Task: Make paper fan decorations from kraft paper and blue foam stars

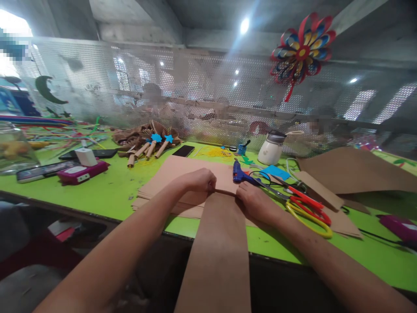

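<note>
A long strip of brown paper (221, 248) hangs over the table's front edge toward me, its far end folded into a narrow band. My left hand (202, 179) pinches the fold at its left corner. At the right corner my right hand (252, 198) grips the same fold, fingers closed. Beneath both hands lies a stack of brown paper sheets (172, 174). Just beyond my right hand rests a blue glue gun (241, 172). Scissors with red handles (309, 206) and a pair with yellow handles (308, 221) lie to its right.
On the green table (110, 187), a purple power strip (83, 172) with a white adapter sits left. Folded-paper crafts with blue stars (156, 138), a black phone (183, 151) and a white jug (271, 149) stand farther back. A large brown sheet (355, 169) curls at right.
</note>
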`<state>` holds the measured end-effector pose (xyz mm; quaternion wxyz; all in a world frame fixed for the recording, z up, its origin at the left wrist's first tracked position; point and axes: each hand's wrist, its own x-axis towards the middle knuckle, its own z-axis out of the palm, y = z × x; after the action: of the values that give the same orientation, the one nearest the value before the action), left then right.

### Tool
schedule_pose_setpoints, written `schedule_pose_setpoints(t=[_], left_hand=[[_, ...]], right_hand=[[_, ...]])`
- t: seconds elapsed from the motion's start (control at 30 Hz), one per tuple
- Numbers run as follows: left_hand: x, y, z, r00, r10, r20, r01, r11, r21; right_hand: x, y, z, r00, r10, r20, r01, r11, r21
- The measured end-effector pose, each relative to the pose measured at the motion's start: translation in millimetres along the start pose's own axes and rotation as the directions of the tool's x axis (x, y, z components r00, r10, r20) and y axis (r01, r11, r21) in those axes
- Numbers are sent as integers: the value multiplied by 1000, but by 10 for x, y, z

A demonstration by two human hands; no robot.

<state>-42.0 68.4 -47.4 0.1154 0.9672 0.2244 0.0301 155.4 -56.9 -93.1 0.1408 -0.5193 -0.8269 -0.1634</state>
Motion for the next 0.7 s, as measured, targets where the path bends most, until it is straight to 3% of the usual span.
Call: schedule_pose_setpoints(t=[0.37,0.53,0.7], left_hand=[[10,-86,43,997,-63,47,68,991,-116],[-19,-149,-10,989,-94,114,120,963,-240],[-56,-168,-109,988,-49,148,94,945,-314]], right_hand=[[-31,51,-31,994,106,36,-112,956,271],[-38,31,-107,988,144,58,-155,938,309],[-26,55,-102,987,149,62,-161,933,321]])
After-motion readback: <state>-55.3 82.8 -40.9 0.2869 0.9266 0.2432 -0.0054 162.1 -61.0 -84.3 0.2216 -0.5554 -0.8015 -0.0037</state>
